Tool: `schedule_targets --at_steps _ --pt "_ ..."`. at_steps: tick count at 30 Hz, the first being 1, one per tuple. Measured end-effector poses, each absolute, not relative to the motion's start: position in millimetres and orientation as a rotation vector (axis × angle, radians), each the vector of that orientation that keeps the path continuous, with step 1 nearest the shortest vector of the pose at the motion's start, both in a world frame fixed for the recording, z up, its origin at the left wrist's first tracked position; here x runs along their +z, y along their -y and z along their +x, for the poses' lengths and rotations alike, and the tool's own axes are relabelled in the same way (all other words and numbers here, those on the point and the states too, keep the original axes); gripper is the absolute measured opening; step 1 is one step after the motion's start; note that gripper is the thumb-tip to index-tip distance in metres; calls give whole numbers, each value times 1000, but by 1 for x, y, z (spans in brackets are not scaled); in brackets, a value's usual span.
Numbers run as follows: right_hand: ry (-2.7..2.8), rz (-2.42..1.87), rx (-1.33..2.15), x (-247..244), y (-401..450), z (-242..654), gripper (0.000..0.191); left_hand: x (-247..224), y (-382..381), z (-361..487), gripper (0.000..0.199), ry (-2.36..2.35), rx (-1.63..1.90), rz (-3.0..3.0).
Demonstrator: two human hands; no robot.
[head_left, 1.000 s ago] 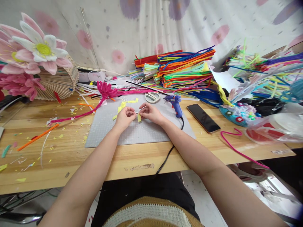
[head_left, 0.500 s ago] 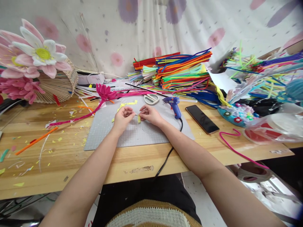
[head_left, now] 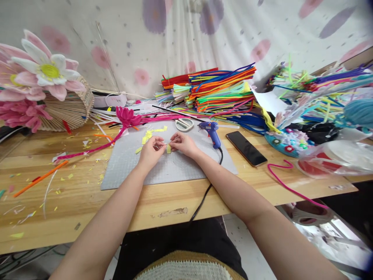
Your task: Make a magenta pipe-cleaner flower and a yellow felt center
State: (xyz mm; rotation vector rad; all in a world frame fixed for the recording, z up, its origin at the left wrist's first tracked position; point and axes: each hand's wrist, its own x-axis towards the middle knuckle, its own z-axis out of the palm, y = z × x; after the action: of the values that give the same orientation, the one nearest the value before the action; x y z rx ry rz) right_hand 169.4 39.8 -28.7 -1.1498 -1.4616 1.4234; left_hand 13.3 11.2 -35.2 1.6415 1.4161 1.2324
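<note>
In the head view, we hold our left hand (head_left: 152, 152) and right hand (head_left: 184, 144) close together near the middle of the frame. The fingers of both are pinched narrow on a small yellow piece (head_left: 168, 149), which hangs down between the fingertips. It is too tiny for us to tell which fingers grip it hardest. Under our hands lies a gray mat (head_left: 171, 171) on the wooden surface (head_left: 78, 206). More yellow strips (head_left: 147, 136) lie on the mat, just up and left of our hands. Near the mat's top edge we see white-handled scissors (head_left: 184, 124), and to their right a blue glue gun (head_left: 213, 134) with a black cord. A dark phone (head_left: 246, 148) lies right of the mat. In the upper middle we see a big pile of bright fuzzy sticks (head_left: 223, 89). Big pink and white flowers (head_left: 49, 72) fill the upper left.
</note>
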Motion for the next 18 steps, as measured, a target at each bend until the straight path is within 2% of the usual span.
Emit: schedule_targets --at_steps 18 --pt "1473 -1098 1478 -28 -37 168 19 -38 -11 14 24 -1487 1244 1618"
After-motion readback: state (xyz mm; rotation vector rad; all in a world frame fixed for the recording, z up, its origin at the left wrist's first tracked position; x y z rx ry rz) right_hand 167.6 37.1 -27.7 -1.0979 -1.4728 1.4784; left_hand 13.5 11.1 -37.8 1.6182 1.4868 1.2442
